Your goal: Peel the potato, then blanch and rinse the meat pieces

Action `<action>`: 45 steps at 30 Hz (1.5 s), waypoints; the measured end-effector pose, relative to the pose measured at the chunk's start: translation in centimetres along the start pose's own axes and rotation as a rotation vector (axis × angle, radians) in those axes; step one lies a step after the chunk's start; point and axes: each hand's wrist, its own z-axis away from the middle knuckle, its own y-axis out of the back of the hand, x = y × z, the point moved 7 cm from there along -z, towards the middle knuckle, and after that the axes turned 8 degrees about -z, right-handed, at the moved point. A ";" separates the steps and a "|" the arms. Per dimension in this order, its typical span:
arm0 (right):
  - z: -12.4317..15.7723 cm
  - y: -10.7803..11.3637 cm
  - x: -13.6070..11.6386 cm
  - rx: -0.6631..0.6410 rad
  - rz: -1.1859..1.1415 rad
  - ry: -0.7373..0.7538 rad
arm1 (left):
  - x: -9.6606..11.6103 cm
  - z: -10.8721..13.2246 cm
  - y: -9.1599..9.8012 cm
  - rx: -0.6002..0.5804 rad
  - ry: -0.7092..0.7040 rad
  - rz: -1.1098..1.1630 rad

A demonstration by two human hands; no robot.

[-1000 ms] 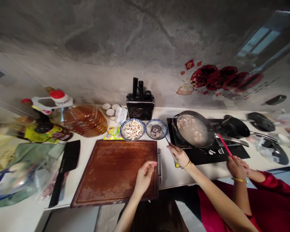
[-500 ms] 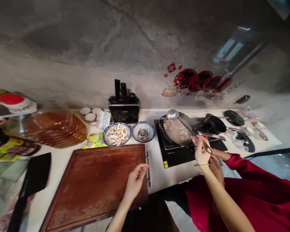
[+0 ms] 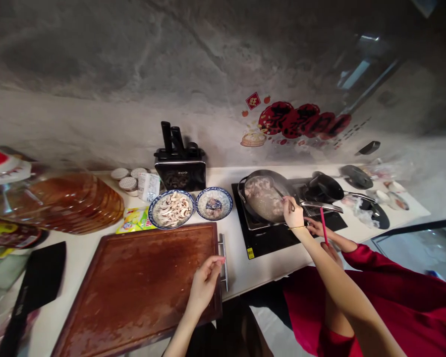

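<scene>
My left hand (image 3: 204, 283) rests on the right edge of a wet brown cutting board (image 3: 134, 287), fingers curled over the edge beside its metal handle (image 3: 225, 262). My right hand (image 3: 293, 213), with a gold bracelet at the wrist, is closed on the handle of a ladle (image 3: 282, 194). The ladle's bowl is down in a pan (image 3: 262, 196) of pale meat in liquid on a black hob (image 3: 267, 238). Just right of my hand, another person's hand (image 3: 315, 227) in a red sleeve holds red chopsticks (image 3: 322, 224).
Behind the board stand a bowl of sliced mushrooms (image 3: 171, 209), a smaller bowl (image 3: 214, 203) and a black knife block (image 3: 180, 166). A black cleaver (image 3: 33, 287) lies at the left beside a big oil bottle (image 3: 70, 201). A second dark pan (image 3: 327, 188) and lids sit right of the hob.
My right hand went from beside the small bowl to the pan, raised the ladle over it, then lowered it into the pan. The view swung right. My left hand stayed on the board.
</scene>
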 end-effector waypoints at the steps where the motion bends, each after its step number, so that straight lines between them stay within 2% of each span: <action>1: 0.0 0.4 -0.2 0.026 -0.044 -0.032 | 0.2 0.0 -0.1 0.003 -0.002 0.003; 8: 1.5 1.6 -0.1 0.027 -0.460 -0.295 | 2.3 -1.2 -0.3 0.065 -0.046 0.017; 13: 1.8 2.3 1.7 0.102 -0.762 -0.530 | 3.8 -2.6 -0.4 0.067 -0.074 0.039; 18: 1.2 4.0 4.2 0.220 -0.892 -0.697 | 4.6 -3.1 -0.7 0.071 -0.065 0.036; 22: 0.6 6.2 4.7 0.266 -0.910 -0.661 | 4.4 -3.1 -0.8 0.081 -0.072 0.043; 29: -0.4 9.1 2.5 0.298 -0.848 -0.495 | 3.7 -2.7 -1.0 0.070 -0.081 0.033; 32: -0.4 9.4 2.3 0.313 -0.835 -0.483 | 3.7 -2.5 -1.1 0.077 -0.093 0.042; 39: -0.1 9.5 2.8 0.340 -0.860 -0.577 | 3.4 -2.1 -1.1 0.063 -0.097 0.055; 45: -1.4 9.4 -1.0 0.276 -0.865 -0.481 | 2.9 -1.8 -0.5 0.076 -0.077 0.092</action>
